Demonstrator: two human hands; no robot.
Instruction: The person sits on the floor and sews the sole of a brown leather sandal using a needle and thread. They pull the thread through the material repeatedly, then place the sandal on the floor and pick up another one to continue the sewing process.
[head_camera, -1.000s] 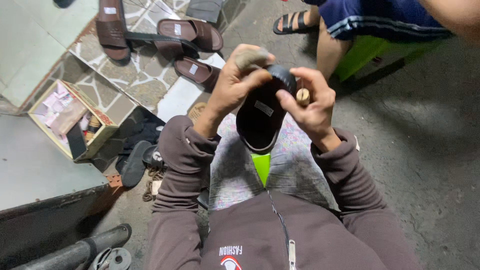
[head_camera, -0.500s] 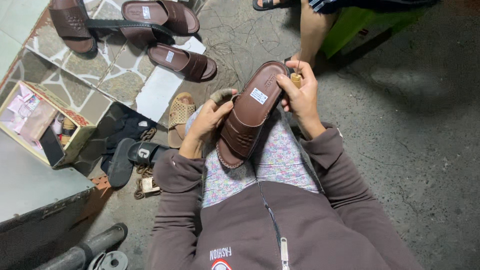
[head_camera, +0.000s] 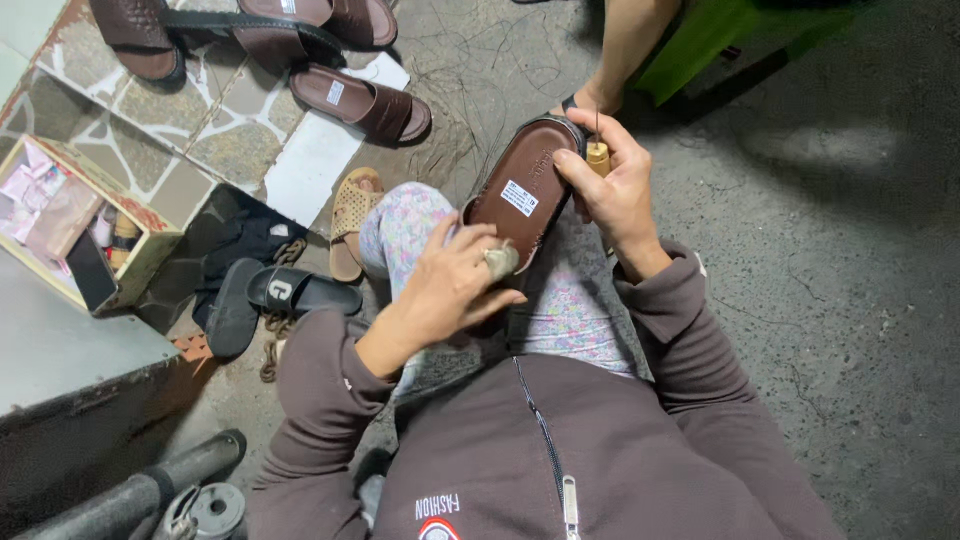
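A brown leather sandal with a small white sticker on its footbed rests on my lap, toe end pointing away. My right hand grips its far right edge and also pinches a small wooden-handled awl whose needle points up. My left hand holds the near end of the sandal, with a pale wrap on one finger. I wear a brown zip jacket and flowered trousers.
Several brown sandals lie on the tiled step at upper left. A tan sandal and a black slide sit by my left knee. An open cardboard box stands at left. Another person's leg and a green stool are ahead.
The sandal has come down from in front of my face to my lap, footbed up. My left hand slid to its near end, and my view tilted downward.
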